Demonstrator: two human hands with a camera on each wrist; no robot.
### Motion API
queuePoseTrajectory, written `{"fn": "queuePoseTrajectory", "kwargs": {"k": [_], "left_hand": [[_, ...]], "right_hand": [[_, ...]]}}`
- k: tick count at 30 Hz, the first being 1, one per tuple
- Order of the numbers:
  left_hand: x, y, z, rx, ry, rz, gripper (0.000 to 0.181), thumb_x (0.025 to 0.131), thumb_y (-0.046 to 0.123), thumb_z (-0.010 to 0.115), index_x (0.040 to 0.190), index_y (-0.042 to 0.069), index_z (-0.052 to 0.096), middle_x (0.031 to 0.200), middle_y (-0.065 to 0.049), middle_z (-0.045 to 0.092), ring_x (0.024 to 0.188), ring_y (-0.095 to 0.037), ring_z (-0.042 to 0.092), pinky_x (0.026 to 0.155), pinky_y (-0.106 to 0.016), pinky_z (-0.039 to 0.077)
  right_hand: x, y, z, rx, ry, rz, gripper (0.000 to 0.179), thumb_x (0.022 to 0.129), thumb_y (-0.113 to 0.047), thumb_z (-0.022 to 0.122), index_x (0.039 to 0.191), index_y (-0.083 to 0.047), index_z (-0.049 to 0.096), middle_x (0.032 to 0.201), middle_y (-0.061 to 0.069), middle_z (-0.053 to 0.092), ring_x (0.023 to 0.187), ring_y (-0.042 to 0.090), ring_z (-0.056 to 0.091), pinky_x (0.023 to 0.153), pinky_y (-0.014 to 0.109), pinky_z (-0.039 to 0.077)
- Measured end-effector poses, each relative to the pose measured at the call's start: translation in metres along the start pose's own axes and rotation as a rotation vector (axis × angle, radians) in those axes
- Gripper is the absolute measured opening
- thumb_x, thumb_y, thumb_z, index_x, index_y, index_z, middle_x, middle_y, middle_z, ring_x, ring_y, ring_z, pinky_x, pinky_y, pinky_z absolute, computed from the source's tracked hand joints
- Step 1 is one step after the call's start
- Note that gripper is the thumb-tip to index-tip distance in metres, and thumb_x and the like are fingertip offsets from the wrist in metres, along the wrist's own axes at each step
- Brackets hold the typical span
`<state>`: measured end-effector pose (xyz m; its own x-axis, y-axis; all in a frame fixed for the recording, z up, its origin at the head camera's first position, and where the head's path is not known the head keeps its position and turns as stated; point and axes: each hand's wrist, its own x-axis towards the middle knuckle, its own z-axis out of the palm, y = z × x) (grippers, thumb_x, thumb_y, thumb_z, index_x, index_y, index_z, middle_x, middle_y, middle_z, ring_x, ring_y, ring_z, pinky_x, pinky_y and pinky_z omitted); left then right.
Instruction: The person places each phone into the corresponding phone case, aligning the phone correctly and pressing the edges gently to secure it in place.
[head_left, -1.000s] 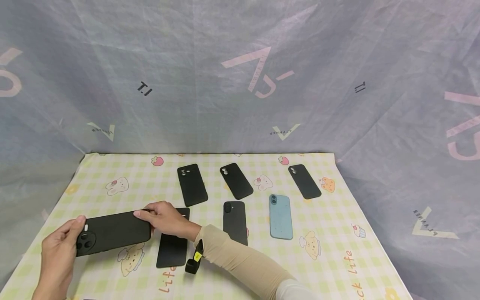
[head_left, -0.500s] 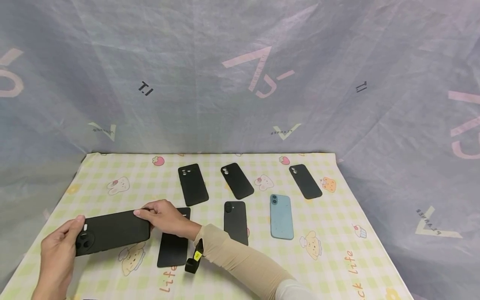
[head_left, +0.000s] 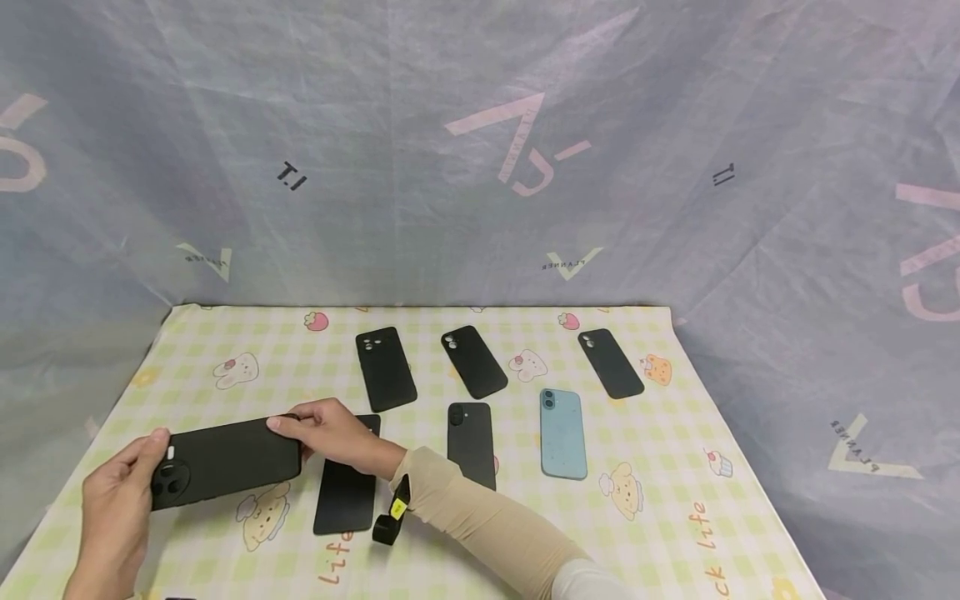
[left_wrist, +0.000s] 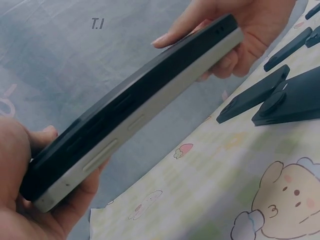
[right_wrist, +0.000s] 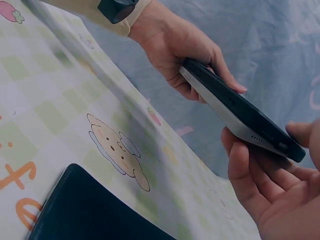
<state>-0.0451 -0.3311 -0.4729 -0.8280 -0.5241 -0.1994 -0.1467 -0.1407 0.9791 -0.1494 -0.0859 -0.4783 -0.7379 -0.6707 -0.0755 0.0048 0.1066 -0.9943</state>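
A phone (left_wrist: 160, 106) with silver sides is held tilted above the left part of the table, a black phone case (head_left: 232, 458) lying over its back. In the left wrist view much of the silver side, with its buttons, shows below the case. My left hand (head_left: 112, 508) grips the end with the round camera area, thumb on top and fingers underneath. At the opposite end, my right hand (head_left: 337, 433) pinches case and phone between thumb and fingers. Beneath the right wrist a black phone (head_left: 345, 496) lies flat, partly hidden by that hand.
Three black cases, left (head_left: 386, 369), middle (head_left: 474, 362) and right (head_left: 611, 363), lie along the back of the table. Nearer are a dark phone (head_left: 470, 442), partly behind the right sleeve, and a light blue phone (head_left: 562, 433). A grey curtain (head_left: 420, 208) hangs behind.
Little differs. My right wrist has risen slightly; both hands keep their hold on the phone and case, which stay in nearly the same place.
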Motion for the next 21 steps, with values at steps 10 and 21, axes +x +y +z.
{"fn": "queuePoseTrajectory", "kwargs": {"k": [10, 21], "left_hand": [[-0.0004, 0.0024, 0.002, -0.048, 0.021, 0.008, 0.019, 0.106, 0.028, 0.071, 0.097, 0.021, 0.086, 0.091, 0.019, 0.072, 0.091, 0.002, 0.059, 0.071, -0.008, 0.049], [0.0003, 0.0001, 0.0036, -0.02, 0.017, 0.015, 0.02, 0.107, 0.029, 0.07, 0.098, 0.021, 0.086, 0.091, 0.019, 0.072, 0.094, 0.003, 0.058, 0.071, -0.008, 0.049]], "right_hand": [[-0.0028, 0.0034, -0.0039, 0.117, -0.061, 0.034, 0.036, 0.11, -0.026, 0.063, 0.115, 0.006, 0.077, 0.081, -0.004, 0.076, 0.067, 0.006, 0.07, 0.075, 0.024, 0.061], [-0.0047, 0.0067, -0.002, 0.139, -0.027, 0.064, 0.035, 0.11, -0.027, 0.064, 0.12, 0.005, 0.077, 0.084, 0.007, 0.079, 0.067, 0.006, 0.07, 0.08, 0.022, 0.059]]}}
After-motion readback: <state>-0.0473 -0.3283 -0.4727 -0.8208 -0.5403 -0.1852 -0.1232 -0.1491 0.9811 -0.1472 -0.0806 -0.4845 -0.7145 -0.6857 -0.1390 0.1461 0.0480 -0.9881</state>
